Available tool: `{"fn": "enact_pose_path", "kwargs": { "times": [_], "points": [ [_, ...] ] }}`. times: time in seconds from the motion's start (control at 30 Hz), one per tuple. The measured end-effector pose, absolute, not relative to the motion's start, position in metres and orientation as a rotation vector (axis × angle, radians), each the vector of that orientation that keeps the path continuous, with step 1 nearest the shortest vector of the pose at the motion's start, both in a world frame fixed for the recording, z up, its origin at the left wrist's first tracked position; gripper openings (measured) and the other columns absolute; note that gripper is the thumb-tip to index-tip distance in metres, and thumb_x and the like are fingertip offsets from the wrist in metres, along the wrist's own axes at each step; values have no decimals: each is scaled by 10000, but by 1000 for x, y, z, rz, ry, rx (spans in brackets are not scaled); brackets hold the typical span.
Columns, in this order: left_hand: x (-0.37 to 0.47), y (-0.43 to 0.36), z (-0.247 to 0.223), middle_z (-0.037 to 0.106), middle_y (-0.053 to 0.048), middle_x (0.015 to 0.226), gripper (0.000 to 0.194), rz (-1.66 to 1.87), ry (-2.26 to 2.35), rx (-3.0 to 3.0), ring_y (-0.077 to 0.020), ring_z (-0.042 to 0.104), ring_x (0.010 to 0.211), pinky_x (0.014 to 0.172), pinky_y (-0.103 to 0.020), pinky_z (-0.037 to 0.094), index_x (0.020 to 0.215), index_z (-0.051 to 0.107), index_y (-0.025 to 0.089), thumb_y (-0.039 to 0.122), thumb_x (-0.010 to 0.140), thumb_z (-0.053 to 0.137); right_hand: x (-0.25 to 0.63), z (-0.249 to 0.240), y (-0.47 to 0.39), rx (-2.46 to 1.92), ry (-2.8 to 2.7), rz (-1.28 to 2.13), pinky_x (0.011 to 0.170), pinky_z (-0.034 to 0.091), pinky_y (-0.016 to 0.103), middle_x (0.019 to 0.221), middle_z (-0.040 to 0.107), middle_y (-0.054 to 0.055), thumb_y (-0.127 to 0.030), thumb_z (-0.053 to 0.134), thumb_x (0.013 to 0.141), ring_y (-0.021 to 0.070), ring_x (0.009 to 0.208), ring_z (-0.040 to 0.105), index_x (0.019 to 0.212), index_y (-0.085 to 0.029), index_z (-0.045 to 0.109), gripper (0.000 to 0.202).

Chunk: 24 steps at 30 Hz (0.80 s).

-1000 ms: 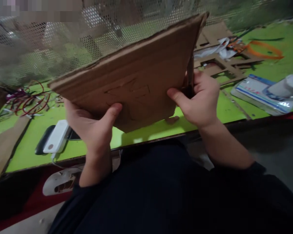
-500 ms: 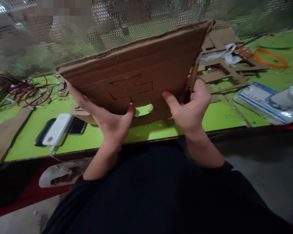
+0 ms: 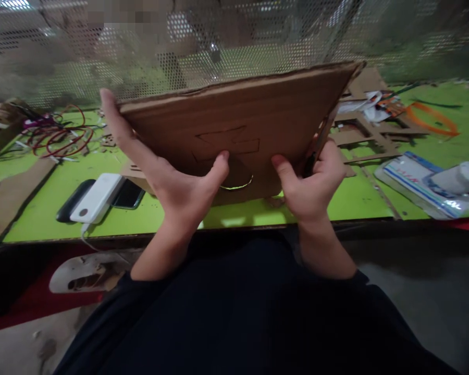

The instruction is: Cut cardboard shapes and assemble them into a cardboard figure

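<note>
A brown cardboard panel (image 3: 289,114) is held up, tilted, in front of me. Drawn or scored lines form an angular outline on its face, and a curved cut-out sits below them, with a thin green crescent along its lower edge. My left hand (image 3: 180,190) grips the left side, its thumb pressed by the cut-out and its index finger stretched past the upper left corner. On the right side, my right hand (image 3: 312,182) clasps the panel, thumb flat on the face and fingers curled behind the edge. Something dark and narrow beside those fingers cannot be made out.
A white power bank (image 3: 97,198) with a cable lies between dark devices on the green table (image 3: 359,200). Tangled wires (image 3: 62,138) are at left. Cut cardboard frames (image 3: 369,130), an orange loop (image 3: 433,120) and a plastic pouch (image 3: 410,177) lie right. Perforated mesh stands behind.
The panel and both hands appear lower and slightly right. My left index finger now shows beyond the upper left corner. The cut-out, earlier showing green, is now mostly brown and dark.
</note>
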<state>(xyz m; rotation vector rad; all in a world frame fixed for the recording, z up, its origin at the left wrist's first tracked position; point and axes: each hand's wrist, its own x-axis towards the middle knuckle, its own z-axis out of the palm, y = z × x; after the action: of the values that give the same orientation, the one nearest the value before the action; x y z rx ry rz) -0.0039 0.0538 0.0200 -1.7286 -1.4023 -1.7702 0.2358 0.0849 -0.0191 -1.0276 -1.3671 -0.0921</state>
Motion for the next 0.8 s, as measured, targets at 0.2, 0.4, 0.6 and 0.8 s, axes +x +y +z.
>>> {"fn": "enact_pose_path", "kwargs": {
  "times": [0.2,0.4,0.6,0.8],
  "points": [
    [-4,62,15,376,-98,1950,1283,-1855,-1235,-1702,-397,239,1936,1665,-636,176,1703,407,353,334,709,1218,233,-26,80,-1119,-1407,-118,692,521,406,1005,668,96,-750,699,1093,247,837,636,1163,-237,649,520],
    [0,63,21,346,-122,1972,1281,-1886,-1289,-1688,-416,175,1951,1655,-673,200,1674,430,323,648,702,1198,232,-32,78,-1180,-1402,-218,774,577,446,1125,722,183,-798,643,1117,322,985,732,1306,-173,682,655],
    [6,60,26,376,-88,1951,1233,-1936,-1253,-1704,-395,188,1950,1645,-658,232,1661,442,348,654,725,1184,230,-33,75,-1158,-1371,-274,717,540,423,1000,678,125,-814,660,1107,276,841,658,1223,-183,699,643],
    [-4,58,22,643,-95,1683,878,-2121,-1310,-1724,-384,495,1805,1420,-575,603,1456,605,315,566,816,1151,248,-26,90,-1118,-1466,-324,836,616,493,1115,734,151,-770,605,1160,329,972,733,1408,-176,679,648]
  ]
}}
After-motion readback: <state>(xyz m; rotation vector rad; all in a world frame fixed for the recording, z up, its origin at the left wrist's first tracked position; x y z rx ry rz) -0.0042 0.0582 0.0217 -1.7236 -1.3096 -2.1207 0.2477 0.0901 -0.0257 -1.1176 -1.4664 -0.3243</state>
